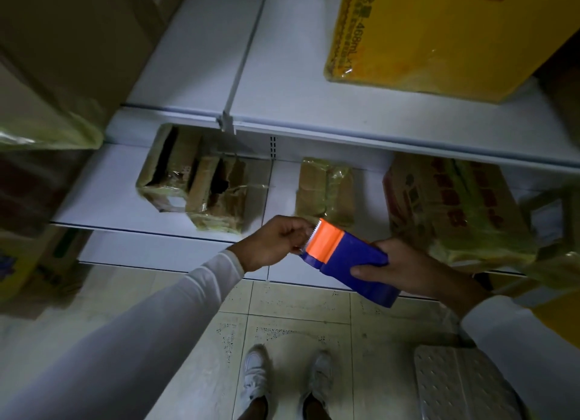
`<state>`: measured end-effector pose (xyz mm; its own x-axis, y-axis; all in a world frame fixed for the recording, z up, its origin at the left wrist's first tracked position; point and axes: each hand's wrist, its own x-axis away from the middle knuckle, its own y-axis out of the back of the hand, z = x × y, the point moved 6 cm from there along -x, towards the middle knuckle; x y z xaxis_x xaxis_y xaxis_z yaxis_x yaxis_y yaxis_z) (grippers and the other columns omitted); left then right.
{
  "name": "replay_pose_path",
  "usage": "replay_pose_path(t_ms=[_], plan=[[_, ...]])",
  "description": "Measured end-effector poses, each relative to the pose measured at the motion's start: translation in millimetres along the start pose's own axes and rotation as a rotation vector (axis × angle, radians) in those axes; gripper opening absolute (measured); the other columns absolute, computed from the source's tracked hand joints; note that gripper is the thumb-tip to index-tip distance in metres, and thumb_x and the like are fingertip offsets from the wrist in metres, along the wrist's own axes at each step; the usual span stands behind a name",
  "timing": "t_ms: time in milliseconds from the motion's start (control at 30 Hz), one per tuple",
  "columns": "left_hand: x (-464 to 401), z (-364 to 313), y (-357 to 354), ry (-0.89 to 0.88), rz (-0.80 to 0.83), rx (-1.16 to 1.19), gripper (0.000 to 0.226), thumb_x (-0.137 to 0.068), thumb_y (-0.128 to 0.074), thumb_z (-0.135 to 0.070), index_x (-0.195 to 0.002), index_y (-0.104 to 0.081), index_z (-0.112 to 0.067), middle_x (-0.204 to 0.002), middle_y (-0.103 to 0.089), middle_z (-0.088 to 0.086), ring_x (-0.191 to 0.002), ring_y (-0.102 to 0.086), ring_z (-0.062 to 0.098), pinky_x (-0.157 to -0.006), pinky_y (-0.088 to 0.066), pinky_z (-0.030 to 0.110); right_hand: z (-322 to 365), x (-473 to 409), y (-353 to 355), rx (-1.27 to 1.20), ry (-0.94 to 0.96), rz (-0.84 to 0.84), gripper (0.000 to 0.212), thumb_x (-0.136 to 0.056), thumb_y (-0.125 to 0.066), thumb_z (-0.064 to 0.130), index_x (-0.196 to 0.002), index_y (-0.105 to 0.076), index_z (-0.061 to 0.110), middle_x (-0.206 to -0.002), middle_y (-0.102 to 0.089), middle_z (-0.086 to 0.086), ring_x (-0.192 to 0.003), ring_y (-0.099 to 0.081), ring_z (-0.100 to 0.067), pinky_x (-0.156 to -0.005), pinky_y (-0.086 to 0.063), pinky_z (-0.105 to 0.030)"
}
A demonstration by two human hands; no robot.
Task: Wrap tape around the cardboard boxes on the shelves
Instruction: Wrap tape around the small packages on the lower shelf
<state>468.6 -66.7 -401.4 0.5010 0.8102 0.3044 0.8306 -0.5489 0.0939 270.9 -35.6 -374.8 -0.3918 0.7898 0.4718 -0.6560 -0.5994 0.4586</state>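
Right hand (408,267) grips tape dispenser (348,261); left hand (276,242) apparently pinches tape.

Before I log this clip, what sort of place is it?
Probably a shop stockroom or storage aisle: white metal shelves hold tape-wrapped cardboard boxes, among them a large yellow carton, above a tiled floor. The right hand holds a tape dispenser.

Glossy tape film coats brown cardboard boxes (201,181) on smooth white shelves (314,106); plastic tape dispenser (348,258), matt.
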Motion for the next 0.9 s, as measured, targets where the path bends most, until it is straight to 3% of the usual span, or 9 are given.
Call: replay_pose_path(t_ms=[100, 233, 300, 467, 567, 733, 800, 900], plan=[[2, 10, 11, -0.021, -0.086, -0.097, 0.023, -0.1, -0.045, -0.01, -0.099, -0.067, -0.002, -0.091, -0.067, 0.017, -0.082, -0.064, 0.021, -0.076, -0.055, 0.036, 0, -5, -5, 0.018, -0.01, 0.028, 0.023, -0.086, -0.07, 0.03, -0.085, -0.065, 0.008, -0.079, -0.07, -0.013, -0.071, -0.068, -0.021, -0.061, -0.051, -0.016], [1, 15, 16, -0.048, -0.142, -0.137, 0.026, -0.098, -0.046, -0.002, -0.083, -0.064, -0.013, -0.071, -0.062, -0.002, -0.065, -0.058, 0.003, -0.064, -0.049, 0.02, 5, -13, -3, 0.032, -0.025, 0.102, 0.028, -0.084, -0.07, 0.038, -0.087, -0.066, 0.01, -0.077, -0.071, -0.01, -0.069, -0.069, -0.022, -0.061, -0.051, -0.023], [-2, 14, 20, -0.058, -0.183, -0.104, 0.026, -0.098, -0.045, -0.001, -0.083, -0.062, -0.012, -0.07, -0.061, -0.003, -0.062, -0.057, 0.0, -0.063, -0.048, 0.016, 6, -17, 9, 0.057, -0.024, 0.114, 0.031, -0.081, -0.071, 0.043, -0.085, -0.067, 0.012, -0.076, -0.071, -0.011, -0.069, -0.068, -0.025, -0.061, -0.05, -0.025], [-8, 24, 54, -0.035, -0.349, 0.041, 0.017, -0.098, -0.045, -0.003, -0.097, -0.061, 0.004, -0.076, -0.06, 0.012, -0.062, -0.057, 0.004, -0.061, -0.047, 0.019, -18, -19, 52, 0.096, -0.081, 0.02, 0.077, -0.057, -0.069, 0.079, -0.081, -0.065, 0.006, -0.074, -0.067, -0.023, -0.069, -0.063, -0.045, -0.061, -0.045, -0.038], [-15, 33, 62, 0.036, -0.386, 0.019, 0.02, -0.098, -0.048, -0.008, -0.099, -0.062, 0.007, -0.076, -0.062, 0.012, -0.061, -0.058, 0.005, -0.059, -0.045, 0.021, -31, -20, 72, 0.176, -0.124, -0.003, 0.087, -0.044, -0.062, 0.091, -0.07, -0.064, 0.008, -0.066, -0.067, -0.016, -0.061, -0.063, -0.033, -0.06, -0.043, -0.033], [-33, 34, 53, 0.075, -0.457, 0.04, 0.016, -0.096, -0.046, 0.004, -0.098, -0.061, 0.011, -0.072, -0.057, 0.012, -0.05, -0.055, -0.001, -0.05, -0.043, 0.011, -37, -30, 83, 0.199, -0.17, -0.018, 0.051, -0.072, -0.07, 0.065, -0.061, -0.057, 0.018, -0.049, -0.058, -0.001, -0.046, -0.053, -0.012, -0.048, -0.035, -0.018], [-39, 35, 50, 0.097, -0.469, 0.08, 0.017, -0.095, -0.042, 0.01, -0.095, -0.059, 0.011, -0.07, -0.054, 0.011, -0.046, -0.054, -0.001, -0.046, -0.041, 0.01, -41, -36, 82, 0.2, -0.187, -0.009, 0.038, -0.081, -0.07, 0.047, -0.062, -0.056, 0.018, -0.045, -0.055, 0.002, -0.042, -0.05, -0.008, -0.047, -0.034, -0.018], [-49, 43, 48, 0.167, -0.48, 0.192, 0.024, -0.094, -0.041, 0.011, -0.08, -0.059, 0.001, -0.065, -0.054, 0.01, -0.049, -0.053, 0.007, -0.049, -0.04, 0.019, -49, -46, 78, 0.138, -0.211, 0.01, 0.033, -0.083, -0.07, 0.04, -0.068, -0.061, 0.013, -0.049, -0.057, 0.0, -0.046, -0.053, -0.013, -0.051, -0.036, -0.022]])
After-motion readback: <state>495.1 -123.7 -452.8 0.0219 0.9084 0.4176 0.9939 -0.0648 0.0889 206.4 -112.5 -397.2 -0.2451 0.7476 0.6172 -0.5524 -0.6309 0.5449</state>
